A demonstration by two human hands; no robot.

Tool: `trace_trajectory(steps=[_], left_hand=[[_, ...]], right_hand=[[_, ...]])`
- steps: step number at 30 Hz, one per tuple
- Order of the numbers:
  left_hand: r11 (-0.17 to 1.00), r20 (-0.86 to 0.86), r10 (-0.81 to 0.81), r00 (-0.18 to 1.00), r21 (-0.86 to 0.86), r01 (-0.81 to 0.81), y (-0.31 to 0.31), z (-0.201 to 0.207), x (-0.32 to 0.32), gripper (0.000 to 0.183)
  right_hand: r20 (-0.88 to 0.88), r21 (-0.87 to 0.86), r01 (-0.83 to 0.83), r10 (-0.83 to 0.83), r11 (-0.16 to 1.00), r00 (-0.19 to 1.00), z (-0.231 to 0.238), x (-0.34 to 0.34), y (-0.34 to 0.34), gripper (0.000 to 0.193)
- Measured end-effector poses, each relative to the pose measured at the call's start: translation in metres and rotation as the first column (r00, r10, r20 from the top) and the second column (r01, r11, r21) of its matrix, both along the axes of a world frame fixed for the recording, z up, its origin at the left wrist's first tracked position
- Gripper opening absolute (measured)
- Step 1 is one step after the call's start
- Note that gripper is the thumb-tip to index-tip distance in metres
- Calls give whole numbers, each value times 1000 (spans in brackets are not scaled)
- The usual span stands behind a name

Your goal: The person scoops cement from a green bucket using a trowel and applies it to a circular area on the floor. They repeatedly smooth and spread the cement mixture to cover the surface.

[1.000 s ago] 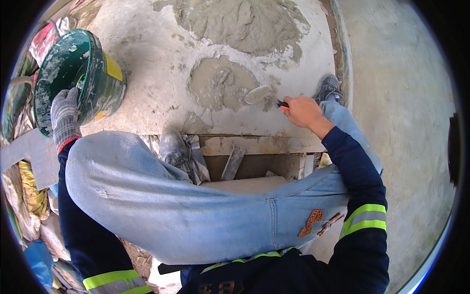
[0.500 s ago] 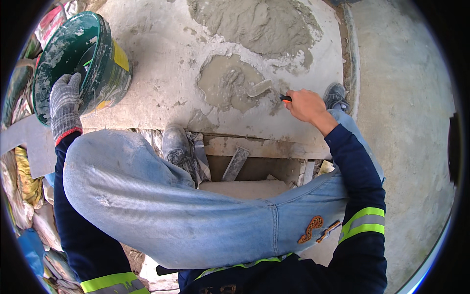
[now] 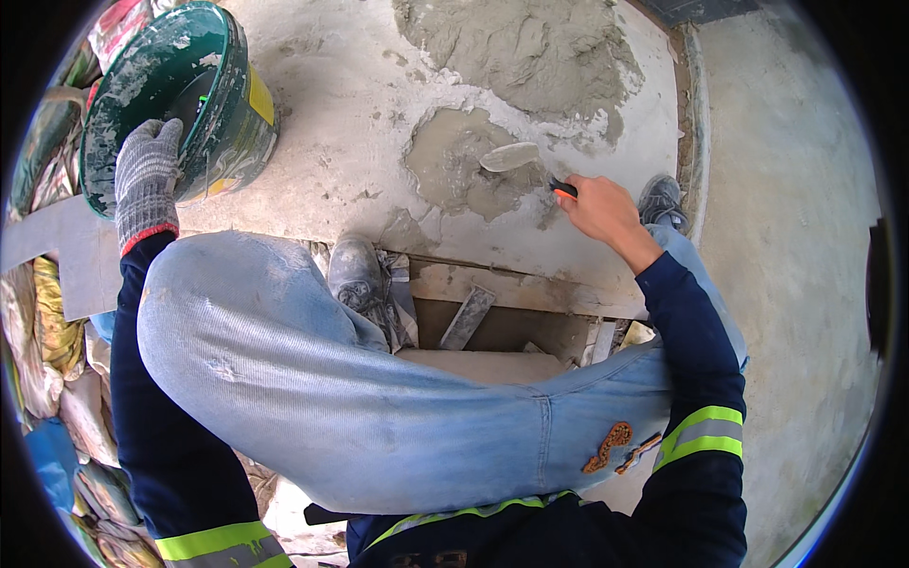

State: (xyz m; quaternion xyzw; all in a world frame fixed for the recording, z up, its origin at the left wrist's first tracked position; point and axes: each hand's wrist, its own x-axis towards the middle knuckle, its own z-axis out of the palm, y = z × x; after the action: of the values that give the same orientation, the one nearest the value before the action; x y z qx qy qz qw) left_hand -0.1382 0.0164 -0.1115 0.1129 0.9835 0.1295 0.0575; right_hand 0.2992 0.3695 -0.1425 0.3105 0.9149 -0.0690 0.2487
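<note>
My gloved left hand (image 3: 149, 172) grips the near rim of a green bucket (image 3: 248, 133), which is tilted and smeared with dried cement. Bare, my right hand (image 3: 606, 215) is closed around the black and orange handle of a trowel (image 3: 509, 157). The trowel's blade is coated grey and sits over a small wet patch of mortar (image 3: 445, 166) on the pale board. Beyond that patch spreads a larger heap of grey mortar (image 3: 530, 57). Inside the bucket a small bright green spot shows; the rest of its contents is dark.
Filled sacks (image 3: 90, 417) lie along the left side, with a flat grey sheet (image 3: 85, 246) over them. A gap with a short wood strip (image 3: 468, 318) opens between my legs. To the right runs a concrete floor (image 3: 781, 237) beyond a raised edge (image 3: 701, 123).
The trowel blade has turned and now shows more of its flat face above the small patch. The whole scene has shifted slightly right in view; my left hand keeps its hold on the bucket.
</note>
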Motion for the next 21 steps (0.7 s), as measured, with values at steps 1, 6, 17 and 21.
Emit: trace_trajectory(steps=[1, 6, 17, 21], left_hand=[[1000, -27, -10, 1000, 6, 10, 0, 0, 0, 41], [999, 77, 38, 996, -13, -37, 5, 8, 3, 45], [997, 26, -10, 1000, 71, 8, -7, -9, -14, 43], [1000, 50, 11, 999, 16, -12, -4, -6, -13, 42]], right_hand=[[-5, 12, 23, -23, 1000, 1000, 2, 2, -1, 35], [-68, 23, 69, -67, 997, 995, 9, 13, -5, 37], [-20, -105, 189, -192, 976, 981, -21, 37, -6, 45], [-74, -151, 170, -183, 974, 980, -32, 44, -7, 46]])
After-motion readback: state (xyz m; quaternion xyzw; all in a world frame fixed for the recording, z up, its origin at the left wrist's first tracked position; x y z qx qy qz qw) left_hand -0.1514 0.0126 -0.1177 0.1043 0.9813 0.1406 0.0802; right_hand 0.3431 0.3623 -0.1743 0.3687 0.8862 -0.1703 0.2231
